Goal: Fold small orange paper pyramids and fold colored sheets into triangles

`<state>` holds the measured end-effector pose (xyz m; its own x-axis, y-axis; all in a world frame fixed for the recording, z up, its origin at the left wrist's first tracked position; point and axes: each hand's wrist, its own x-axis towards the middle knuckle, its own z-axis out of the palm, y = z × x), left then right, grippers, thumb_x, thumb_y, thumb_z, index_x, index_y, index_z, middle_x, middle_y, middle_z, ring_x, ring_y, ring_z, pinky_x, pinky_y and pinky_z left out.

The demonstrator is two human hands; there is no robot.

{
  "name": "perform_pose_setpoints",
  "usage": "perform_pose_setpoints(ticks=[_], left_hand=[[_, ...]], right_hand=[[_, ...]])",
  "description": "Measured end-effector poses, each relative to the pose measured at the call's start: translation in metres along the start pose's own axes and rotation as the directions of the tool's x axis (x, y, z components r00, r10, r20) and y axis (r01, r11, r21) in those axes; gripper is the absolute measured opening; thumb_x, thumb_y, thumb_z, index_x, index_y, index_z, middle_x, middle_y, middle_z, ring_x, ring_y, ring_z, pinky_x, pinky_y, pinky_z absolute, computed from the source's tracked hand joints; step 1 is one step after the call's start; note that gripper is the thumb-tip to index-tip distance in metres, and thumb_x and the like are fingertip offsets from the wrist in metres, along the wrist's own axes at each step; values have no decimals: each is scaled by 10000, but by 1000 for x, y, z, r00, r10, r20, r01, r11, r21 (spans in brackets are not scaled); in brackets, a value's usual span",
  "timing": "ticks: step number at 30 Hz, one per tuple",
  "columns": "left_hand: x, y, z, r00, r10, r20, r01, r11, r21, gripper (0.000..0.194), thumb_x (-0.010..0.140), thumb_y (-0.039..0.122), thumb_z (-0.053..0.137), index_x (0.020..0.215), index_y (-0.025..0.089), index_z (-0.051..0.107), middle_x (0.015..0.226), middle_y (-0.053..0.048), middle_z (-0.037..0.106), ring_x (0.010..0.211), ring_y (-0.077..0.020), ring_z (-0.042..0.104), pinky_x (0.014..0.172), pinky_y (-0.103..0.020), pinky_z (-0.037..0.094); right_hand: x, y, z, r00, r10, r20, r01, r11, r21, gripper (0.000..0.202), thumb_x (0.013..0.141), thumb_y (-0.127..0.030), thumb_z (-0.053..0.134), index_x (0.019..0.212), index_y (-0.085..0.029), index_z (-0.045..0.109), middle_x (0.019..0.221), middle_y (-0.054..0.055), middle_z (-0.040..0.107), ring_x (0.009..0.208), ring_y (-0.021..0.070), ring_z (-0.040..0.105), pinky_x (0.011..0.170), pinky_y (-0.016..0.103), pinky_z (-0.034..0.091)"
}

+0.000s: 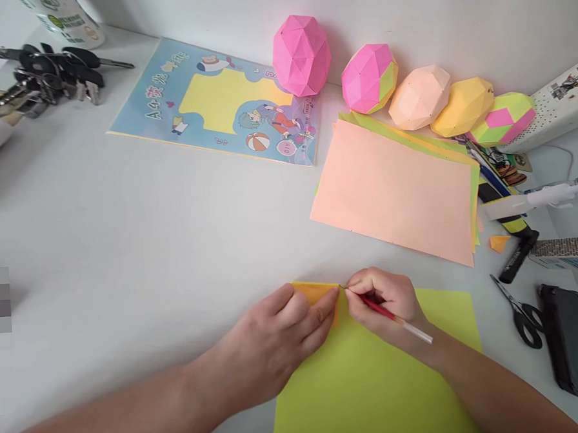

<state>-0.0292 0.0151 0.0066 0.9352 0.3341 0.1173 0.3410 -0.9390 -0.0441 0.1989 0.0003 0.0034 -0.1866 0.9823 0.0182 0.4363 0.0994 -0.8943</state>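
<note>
A yellow-green paper sheet (pixel 370 387) lies on the table before me. On its top edge rests a small orange paper piece (pixel 317 294), partly covered by my left hand (pixel 290 333), whose fingers press it down. My right hand (pixel 387 295) grips a pen refill (pixel 416 332) with red ink and a clear tail end. The refill's metal tip meets the sheet's upper edge, right beside the orange piece and my left fingertips.
A stack of coloured paper (pixel 394 191) lies ahead. Behind it are several faceted paper eggs, including a pink one (pixel 302 55). Blue-covered paper pack (pixel 215 104), keys (pixel 53 74), scissors (pixel 522 317), black marker (pixel 517 259) and phone (pixel 571 340) lie around.
</note>
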Motion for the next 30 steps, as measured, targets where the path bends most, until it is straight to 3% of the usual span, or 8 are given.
perform_pose_setpoints(ticks=[30], left_hand=[[1,0,0,1000,1,9,-1,1000,2,584,781,340,618,1347,217,541,1447,-5,467,929,-240,388,920,-375,346]], right_hand=[[-1,1,0,1000,0,-14,0,1000,-14,138,833,-165,563,704,-198,527,709,-3,628,465,57,458,410,183,374]])
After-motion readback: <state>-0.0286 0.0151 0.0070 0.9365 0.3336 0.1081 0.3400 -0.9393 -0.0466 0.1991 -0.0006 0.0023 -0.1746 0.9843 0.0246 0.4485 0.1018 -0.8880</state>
